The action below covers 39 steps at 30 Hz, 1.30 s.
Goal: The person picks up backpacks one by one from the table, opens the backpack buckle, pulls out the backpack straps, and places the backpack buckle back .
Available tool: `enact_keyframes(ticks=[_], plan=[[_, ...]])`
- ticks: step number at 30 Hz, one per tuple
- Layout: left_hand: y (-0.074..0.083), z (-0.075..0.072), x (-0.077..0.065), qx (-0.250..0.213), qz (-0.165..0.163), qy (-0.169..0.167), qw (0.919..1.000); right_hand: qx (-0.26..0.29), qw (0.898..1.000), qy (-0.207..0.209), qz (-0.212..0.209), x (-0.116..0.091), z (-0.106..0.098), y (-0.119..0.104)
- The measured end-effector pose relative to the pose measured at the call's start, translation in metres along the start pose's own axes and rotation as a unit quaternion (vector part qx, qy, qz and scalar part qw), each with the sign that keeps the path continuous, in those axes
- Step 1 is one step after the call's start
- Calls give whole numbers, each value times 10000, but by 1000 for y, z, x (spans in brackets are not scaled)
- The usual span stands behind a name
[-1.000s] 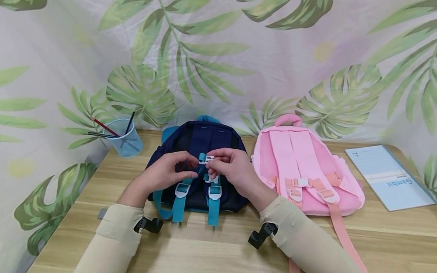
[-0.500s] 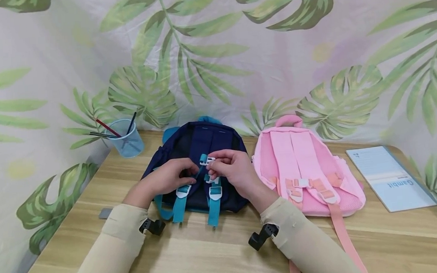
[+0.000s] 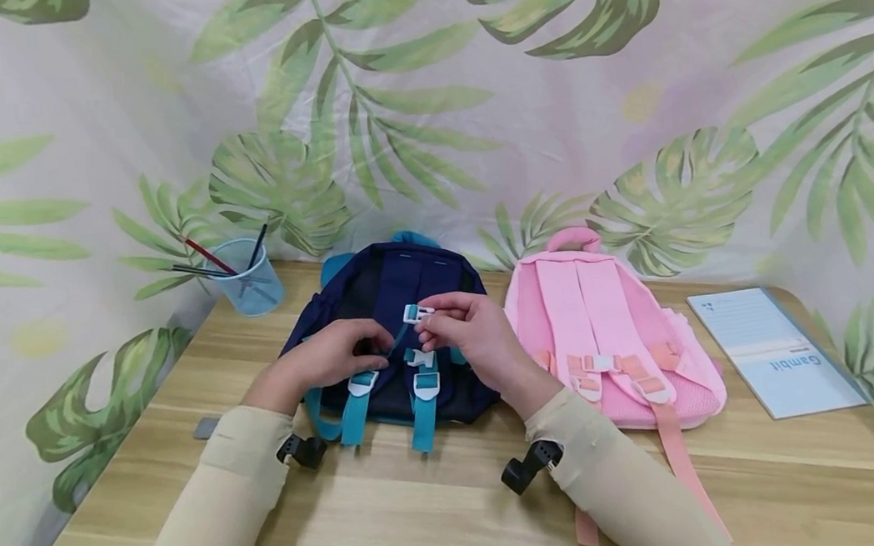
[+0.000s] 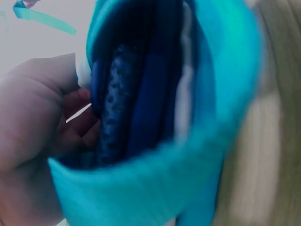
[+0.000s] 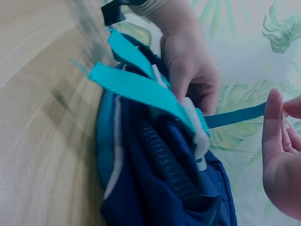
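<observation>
A navy backpack (image 3: 437, 273) with teal straps lies on the wooden table, strap side up. My right hand (image 3: 474, 337) pinches a white plastic buckle half (image 3: 415, 313) on a teal chest strap (image 3: 399, 339). Lower on the same strap, my left hand (image 3: 340, 350) holds it between thumb and fingers. The strap (image 5: 237, 116) runs fairly straight between both hands in the right wrist view. Another white buckle half (image 3: 420, 357) rests on the right shoulder strap, just below my right hand. A teal webbing loop (image 4: 155, 183) fills much of the left wrist view.
To the right lies a pink backpack (image 3: 581, 297), its orange strap (image 3: 676, 442) trailing toward the front edge. A notebook (image 3: 776, 352) is at the far right. A blue mesh cup (image 3: 253, 284) with pens stands back left. A small grey object (image 3: 206, 427) lies at left.
My left hand has moved down from beside the buckle half and its fingers have drawn together on the strap. The right hand keeps the buckle half, which has turned slightly.
</observation>
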<state>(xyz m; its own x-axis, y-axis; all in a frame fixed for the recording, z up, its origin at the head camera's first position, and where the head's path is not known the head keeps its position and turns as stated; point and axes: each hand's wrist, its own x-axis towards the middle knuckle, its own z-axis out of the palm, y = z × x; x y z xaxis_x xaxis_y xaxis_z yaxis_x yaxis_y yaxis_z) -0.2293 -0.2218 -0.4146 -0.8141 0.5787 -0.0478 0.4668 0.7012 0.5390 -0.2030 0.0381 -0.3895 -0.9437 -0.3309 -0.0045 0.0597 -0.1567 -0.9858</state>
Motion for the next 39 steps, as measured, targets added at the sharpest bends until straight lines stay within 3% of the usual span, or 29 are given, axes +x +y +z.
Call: enact_keyframes(ticks=[8,17,27,39], plan=[[-4,2,0,-156,-143,104,9997,352,9993,14,87,-2,-1,-6],[-3,6,-2,20,131,201,9997,624,9979,122,128,-4,1,-6],[-3,6,0,35,240,198,9995,506,9986,160,84,-5,1,-8],[-8,7,-2,-401,-201,128,9989,-2,9999,139,53,-10,-6,-12]])
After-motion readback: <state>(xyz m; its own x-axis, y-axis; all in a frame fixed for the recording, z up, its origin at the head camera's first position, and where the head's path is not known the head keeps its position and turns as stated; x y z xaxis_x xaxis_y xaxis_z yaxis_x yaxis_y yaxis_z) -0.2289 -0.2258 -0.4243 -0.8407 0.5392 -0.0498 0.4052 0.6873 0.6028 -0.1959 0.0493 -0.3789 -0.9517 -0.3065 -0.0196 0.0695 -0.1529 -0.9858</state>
